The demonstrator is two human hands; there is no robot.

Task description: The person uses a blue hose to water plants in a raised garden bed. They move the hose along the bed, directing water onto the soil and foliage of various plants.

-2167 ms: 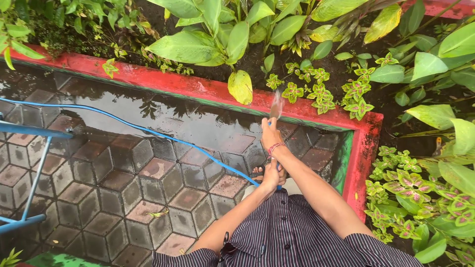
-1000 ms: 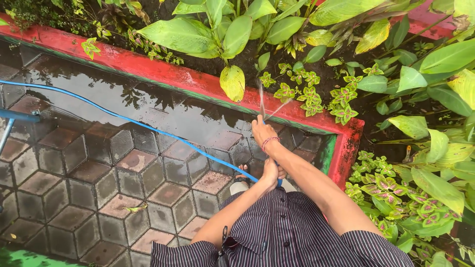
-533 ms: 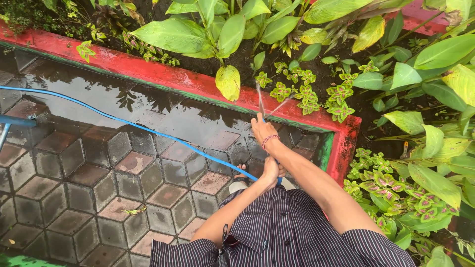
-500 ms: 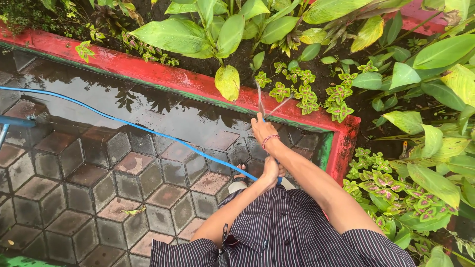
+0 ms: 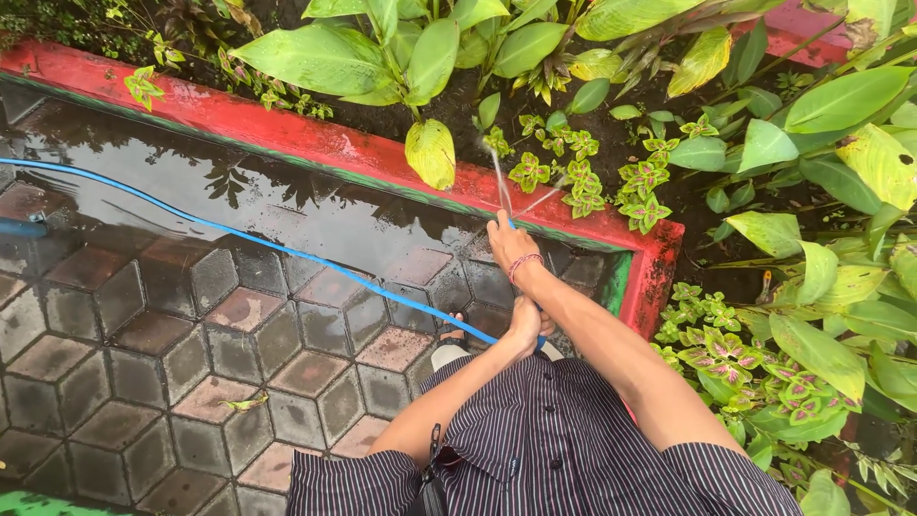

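Your right hand (image 5: 510, 247) is stretched forward with its grip closed around the end of the thin blue rubber hose (image 5: 287, 252), thumb pressed at the mouth so the water sprays out in thin jets (image 5: 498, 178) over the raised red-painted concrete kerb (image 5: 315, 143). Your left hand (image 5: 526, 322) sits closer to your body, grip wrapped narrowly around the same hose, which trails off to your left across the wet hexagonal paving (image 5: 191, 325). The spray lands among the small pink-and-green coleus plants (image 5: 573, 177) in dark soil. That soil looks damp already, and a puddle lies on the paving beside the kerb; the broad-leafed plants (image 5: 821, 277) to your right show no spray on them, so they seem left to water.
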